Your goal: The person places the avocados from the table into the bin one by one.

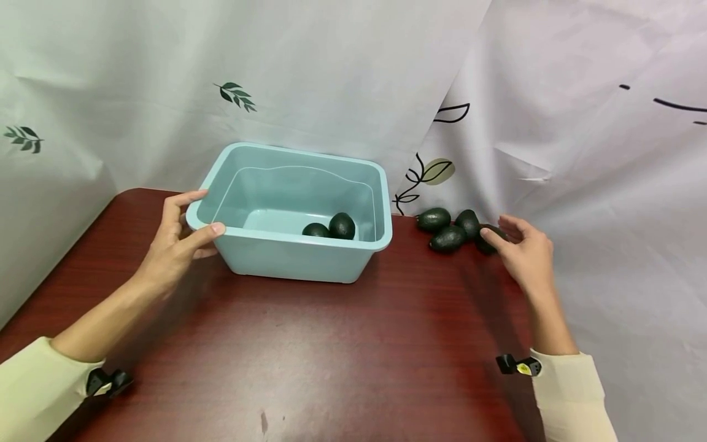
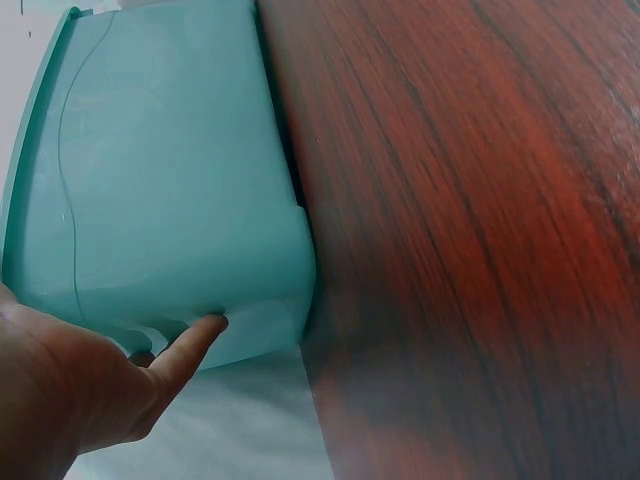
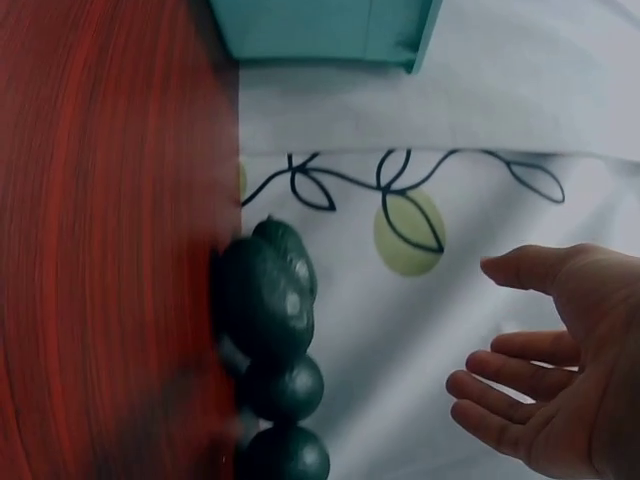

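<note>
A light blue plastic bin [image 1: 293, 258] stands on the table, its inside facing up. My left hand [image 1: 175, 239] holds its front left corner, with the thumb on the rim and other fingers along the outer side; in the left wrist view that hand [image 2: 110, 375] has a finger against the bin's wall [image 2: 180, 180]. Inside the bin lie two visible avocados, one of them [image 1: 342, 226] beside the right wall. Several dark green avocados [image 1: 448, 239] cluster right of the bin. Over the rightmost avocado hovers my right hand [image 1: 525, 252], fingers apart and holding nothing; the right wrist view shows a gap between hand [image 3: 550, 360] and avocados [image 3: 265, 300].
The reddish-brown wooden table [image 1: 309, 350] extends in front of the bin. Behind and to the right hangs a white cloth [image 1: 331, 73] with leaf prints, close to the bin's back and the avocados.
</note>
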Action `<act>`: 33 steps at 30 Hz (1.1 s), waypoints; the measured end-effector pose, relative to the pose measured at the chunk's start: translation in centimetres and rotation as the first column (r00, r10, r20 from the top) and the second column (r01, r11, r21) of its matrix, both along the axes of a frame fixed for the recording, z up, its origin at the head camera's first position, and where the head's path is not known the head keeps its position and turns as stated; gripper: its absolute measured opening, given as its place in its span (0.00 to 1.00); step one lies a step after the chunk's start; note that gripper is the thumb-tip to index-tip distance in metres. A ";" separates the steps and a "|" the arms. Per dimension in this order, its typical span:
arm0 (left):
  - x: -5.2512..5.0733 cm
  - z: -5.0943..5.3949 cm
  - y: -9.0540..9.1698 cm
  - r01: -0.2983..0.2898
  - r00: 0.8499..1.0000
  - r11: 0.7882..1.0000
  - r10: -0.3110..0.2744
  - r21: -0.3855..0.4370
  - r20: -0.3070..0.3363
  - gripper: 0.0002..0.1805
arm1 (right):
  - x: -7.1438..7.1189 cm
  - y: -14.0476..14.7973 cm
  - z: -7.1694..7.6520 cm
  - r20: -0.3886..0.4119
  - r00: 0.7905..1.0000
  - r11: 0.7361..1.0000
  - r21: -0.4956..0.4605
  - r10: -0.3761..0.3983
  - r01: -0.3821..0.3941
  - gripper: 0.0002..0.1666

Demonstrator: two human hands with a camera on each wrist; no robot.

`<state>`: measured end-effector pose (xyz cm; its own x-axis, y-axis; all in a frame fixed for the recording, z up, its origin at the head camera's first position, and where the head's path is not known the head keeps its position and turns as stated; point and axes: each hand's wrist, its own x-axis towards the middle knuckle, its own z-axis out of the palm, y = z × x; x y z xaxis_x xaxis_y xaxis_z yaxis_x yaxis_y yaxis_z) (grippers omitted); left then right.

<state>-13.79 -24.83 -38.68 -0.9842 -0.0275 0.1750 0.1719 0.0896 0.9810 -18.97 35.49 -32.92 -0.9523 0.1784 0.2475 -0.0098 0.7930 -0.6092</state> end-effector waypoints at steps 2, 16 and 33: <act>0.0 0.0 0.0 -0.002 1.000 1.000 0.002 -0.004 0.001 0.38 | 0.0 0.6 -0.1 0.012 1.000 1.000 0.019 -0.015 0.015 0.43; 0.1 0.3 0.1 -0.007 1.000 1.000 0.008 -0.024 0.023 0.37 | 0.0 4.2 -0.2 0.153 0.984 0.993 0.081 -0.093 0.081 0.53; 0.0 0.2 0.0 -0.008 1.000 1.000 0.008 -0.006 0.014 0.38 | -0.5 7.2 -1.8 0.286 0.944 0.978 0.175 -0.165 0.118 0.59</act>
